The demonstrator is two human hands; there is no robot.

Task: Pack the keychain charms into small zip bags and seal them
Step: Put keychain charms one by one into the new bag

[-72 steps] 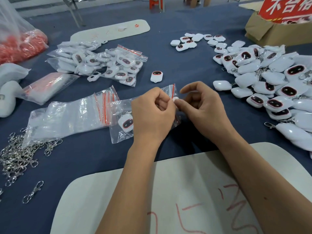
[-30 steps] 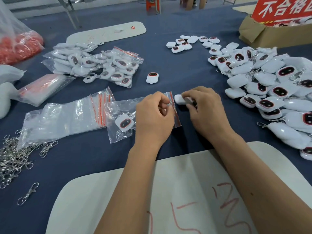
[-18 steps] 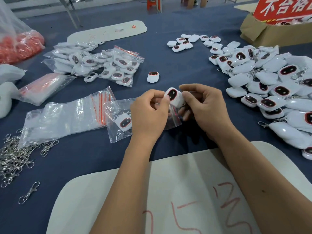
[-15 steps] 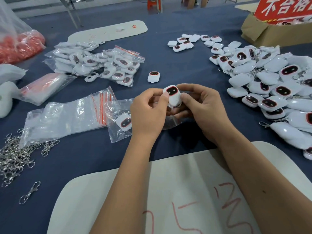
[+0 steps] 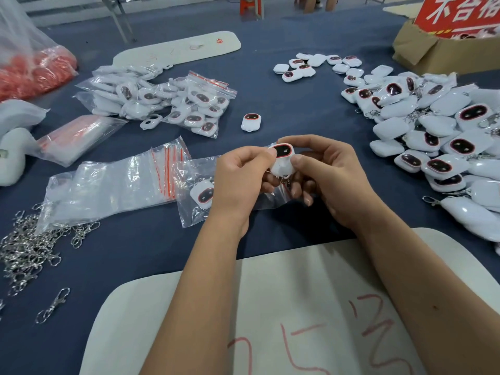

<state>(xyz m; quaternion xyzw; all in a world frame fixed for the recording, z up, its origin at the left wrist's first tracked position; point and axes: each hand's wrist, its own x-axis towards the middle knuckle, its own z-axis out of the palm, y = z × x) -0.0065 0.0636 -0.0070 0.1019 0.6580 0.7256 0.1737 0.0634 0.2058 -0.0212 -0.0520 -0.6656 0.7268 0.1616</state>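
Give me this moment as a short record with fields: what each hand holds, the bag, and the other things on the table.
left hand: pinches charm and zip bag
right hand: holds charm, face up
zip bag: lies under the hands, one charm already inside
loose charms: pile at right
packed bags: heap at far left
empty bags: left of hands
metal clasps: near left edge
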